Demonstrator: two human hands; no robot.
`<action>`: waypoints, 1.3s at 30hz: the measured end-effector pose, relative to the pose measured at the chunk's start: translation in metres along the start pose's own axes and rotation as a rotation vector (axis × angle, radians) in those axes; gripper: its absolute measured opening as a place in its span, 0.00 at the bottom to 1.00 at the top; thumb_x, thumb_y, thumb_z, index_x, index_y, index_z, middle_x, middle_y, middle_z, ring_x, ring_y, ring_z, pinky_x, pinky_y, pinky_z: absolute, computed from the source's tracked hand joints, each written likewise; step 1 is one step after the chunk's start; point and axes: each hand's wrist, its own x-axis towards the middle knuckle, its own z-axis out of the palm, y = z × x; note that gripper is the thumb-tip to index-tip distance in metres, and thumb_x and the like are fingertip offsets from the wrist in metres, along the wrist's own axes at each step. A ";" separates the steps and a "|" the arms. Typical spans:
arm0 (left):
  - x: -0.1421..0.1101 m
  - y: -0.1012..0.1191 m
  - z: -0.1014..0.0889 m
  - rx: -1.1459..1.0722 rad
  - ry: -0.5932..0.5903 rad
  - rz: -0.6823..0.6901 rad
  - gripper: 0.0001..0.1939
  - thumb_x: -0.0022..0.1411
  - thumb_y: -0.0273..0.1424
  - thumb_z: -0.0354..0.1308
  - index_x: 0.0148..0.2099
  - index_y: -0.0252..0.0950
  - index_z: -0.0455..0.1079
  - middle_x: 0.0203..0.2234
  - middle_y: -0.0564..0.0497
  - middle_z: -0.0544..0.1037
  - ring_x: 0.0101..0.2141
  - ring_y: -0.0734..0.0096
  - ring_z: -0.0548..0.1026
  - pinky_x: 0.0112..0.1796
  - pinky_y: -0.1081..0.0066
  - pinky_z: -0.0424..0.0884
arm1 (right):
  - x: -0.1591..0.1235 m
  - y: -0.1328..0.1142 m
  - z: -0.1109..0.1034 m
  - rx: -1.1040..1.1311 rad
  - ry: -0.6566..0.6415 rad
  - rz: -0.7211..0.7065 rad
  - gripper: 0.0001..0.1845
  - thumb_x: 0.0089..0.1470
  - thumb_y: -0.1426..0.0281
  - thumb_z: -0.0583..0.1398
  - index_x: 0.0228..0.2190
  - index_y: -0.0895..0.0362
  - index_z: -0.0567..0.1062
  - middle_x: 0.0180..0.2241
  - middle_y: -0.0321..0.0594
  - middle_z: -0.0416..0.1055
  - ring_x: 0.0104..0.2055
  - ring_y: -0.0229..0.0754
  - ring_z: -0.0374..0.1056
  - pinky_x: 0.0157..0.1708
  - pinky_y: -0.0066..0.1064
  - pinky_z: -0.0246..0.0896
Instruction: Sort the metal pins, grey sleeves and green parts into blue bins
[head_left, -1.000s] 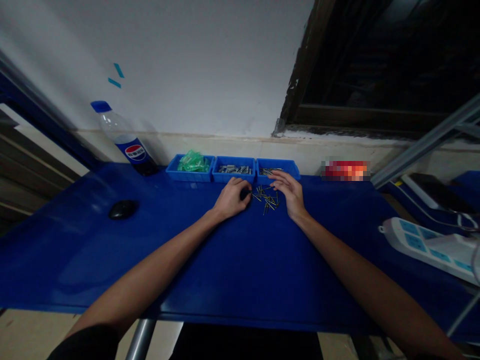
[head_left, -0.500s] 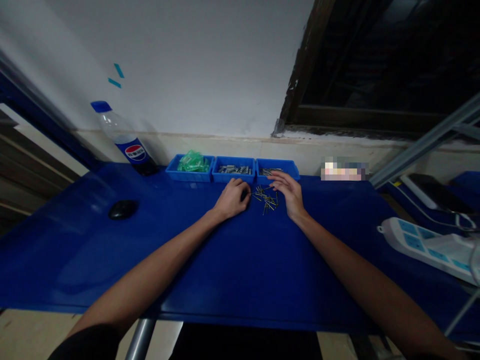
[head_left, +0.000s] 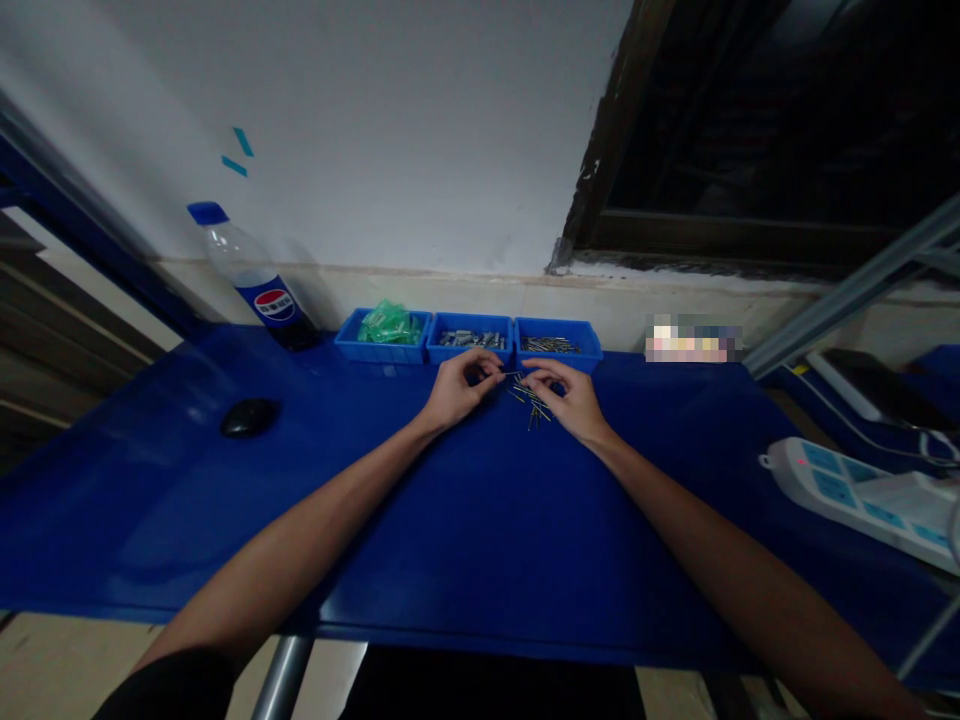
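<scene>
L hand (head_left: pixel 459 388): thumb + index tips pinched tog on one end of a thin pin (head_left: pixel 511 374), other fingers loosely curled. Pin sticks out sideways toward R hand (head_left: pixel 571 402), in the small gap btwn the 2 sets of fingertips. R fingers bent, thumb near index, tips right at pin's far end; can't tell if they grip it. Pin pile (head_left: pixel 538 412) on desk (head_left: pixel 450 540), just nearside of the tips, partly hidden by R fingers. R bin (head_left: pixel 589 362) w/ more pins just past R fingers; mid bin (head_left: pixel 450 355) w/ metal bits just past L fingers.
</scene>
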 end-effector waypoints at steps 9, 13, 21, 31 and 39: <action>0.000 0.000 0.001 -0.086 0.015 0.021 0.10 0.60 0.32 0.69 0.42 0.33 0.76 0.36 0.46 0.80 0.36 0.69 0.77 0.39 0.67 0.73 | 0.001 -0.001 -0.001 0.091 -0.097 0.049 0.17 0.56 0.62 0.67 0.47 0.53 0.83 0.40 0.44 0.85 0.42 0.50 0.81 0.47 0.45 0.72; -0.001 0.000 0.001 -0.056 -0.024 0.044 0.09 0.62 0.34 0.68 0.41 0.34 0.77 0.37 0.46 0.81 0.37 0.68 0.77 0.41 0.66 0.74 | 0.001 0.001 -0.002 0.183 -0.102 0.079 0.17 0.53 0.62 0.69 0.45 0.51 0.84 0.42 0.43 0.85 0.45 0.50 0.81 0.50 0.46 0.73; -0.003 0.005 0.000 0.241 -0.102 0.091 0.10 0.65 0.35 0.66 0.45 0.35 0.77 0.37 0.48 0.83 0.39 0.65 0.79 0.43 0.63 0.73 | 0.002 0.003 -0.005 0.236 0.120 0.080 0.10 0.54 0.65 0.66 0.39 0.52 0.85 0.38 0.42 0.84 0.39 0.48 0.79 0.39 0.40 0.72; -0.003 0.001 0.003 0.493 -0.353 0.199 0.05 0.70 0.30 0.60 0.41 0.35 0.76 0.40 0.46 0.80 0.43 0.60 0.76 0.54 0.56 0.67 | 0.002 0.005 -0.008 0.206 0.278 0.067 0.29 0.53 0.68 0.62 0.57 0.47 0.73 0.48 0.43 0.79 0.33 0.43 0.73 0.29 0.37 0.68; -0.003 0.001 0.003 0.486 -0.369 0.164 0.07 0.72 0.31 0.56 0.42 0.35 0.73 0.38 0.46 0.78 0.42 0.60 0.74 0.51 0.58 0.69 | 0.002 0.003 -0.007 0.204 0.227 0.081 0.23 0.53 0.68 0.62 0.51 0.47 0.74 0.43 0.41 0.80 0.31 0.43 0.72 0.29 0.38 0.68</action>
